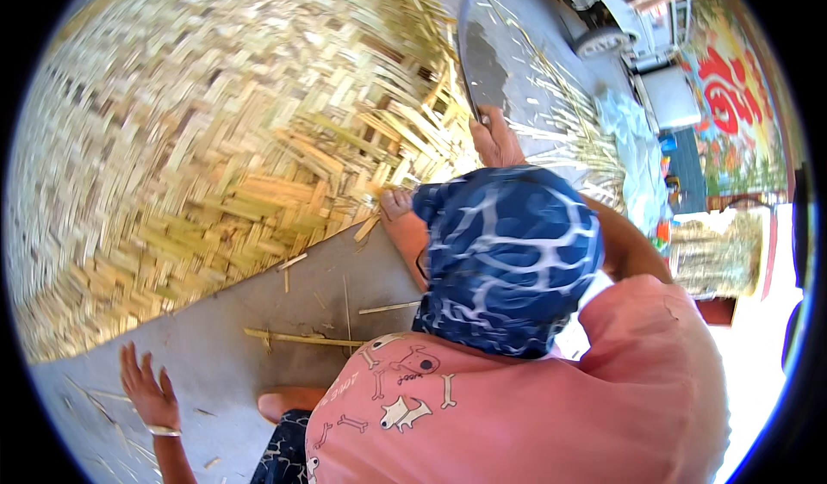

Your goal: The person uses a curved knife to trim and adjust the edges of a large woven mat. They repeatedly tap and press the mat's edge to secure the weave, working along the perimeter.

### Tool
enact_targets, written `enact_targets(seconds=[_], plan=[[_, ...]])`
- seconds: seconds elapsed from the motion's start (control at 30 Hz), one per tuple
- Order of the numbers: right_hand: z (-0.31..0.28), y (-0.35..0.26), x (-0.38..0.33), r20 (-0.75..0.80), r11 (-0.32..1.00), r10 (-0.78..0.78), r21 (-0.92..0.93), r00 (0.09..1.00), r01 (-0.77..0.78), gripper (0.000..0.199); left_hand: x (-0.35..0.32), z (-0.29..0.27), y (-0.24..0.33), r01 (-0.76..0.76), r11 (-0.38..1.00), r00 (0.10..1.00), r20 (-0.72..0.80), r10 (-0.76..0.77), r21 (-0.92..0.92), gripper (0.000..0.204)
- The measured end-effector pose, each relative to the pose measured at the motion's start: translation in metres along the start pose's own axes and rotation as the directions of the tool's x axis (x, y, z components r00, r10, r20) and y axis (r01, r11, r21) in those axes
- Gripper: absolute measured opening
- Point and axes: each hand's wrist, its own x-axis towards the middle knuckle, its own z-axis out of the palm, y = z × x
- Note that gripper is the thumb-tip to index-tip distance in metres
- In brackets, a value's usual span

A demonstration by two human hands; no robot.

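Observation:
A large woven mat of pale split-bamboo strips (198,139) fills the left and upper part of the view, with loose strip ends along its right side. My right hand (497,139), past my bent knee, is closed round the handle of a long knife (468,49). The dark blade points away from me beside the mat's right edge. My left hand (152,394), with a pale bracelet at the wrist, is at the lower left near the mat's near edge. Its fingers are apart and hold nothing. My right foot (398,217) rests at the mat's edge.
My patterned blue trouser knee (512,256) rises in the middle and hides part of the floor. Loose strips (301,338) lie on the grey floor (233,312). Farther right are long strips (568,114), clear plastic sheeting (633,148), a white box (670,96) and a wheeled vehicle (603,40).

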Motion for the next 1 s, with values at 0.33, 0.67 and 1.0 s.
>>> enact_targets(seconds=[0.33, 0.67, 1.0], plan=[[0.030, 0.231, -0.153, -0.185, 0.606, 0.779, -0.020, 0.598, -0.795, 0.055, 0.057, 0.007, 0.092, -0.130, 0.940, 0.910, 0.339, 0.239, -0.316, 0.029], [0.032, 0.267, -0.165, -0.062, 0.420, 0.898, -0.178, 0.436, -0.890, 0.059, 0.082, 0.056, 0.151, -0.165, 0.880, 0.670, 0.604, 0.431, -0.444, 0.020], [-0.052, 0.401, -0.124, -0.451, 0.182, 0.859, -0.171, 0.241, -0.968, 0.043, 0.088, 0.075, 0.161, -0.853, 0.470, 0.521, 0.431, 0.737, 0.229, 0.027]])
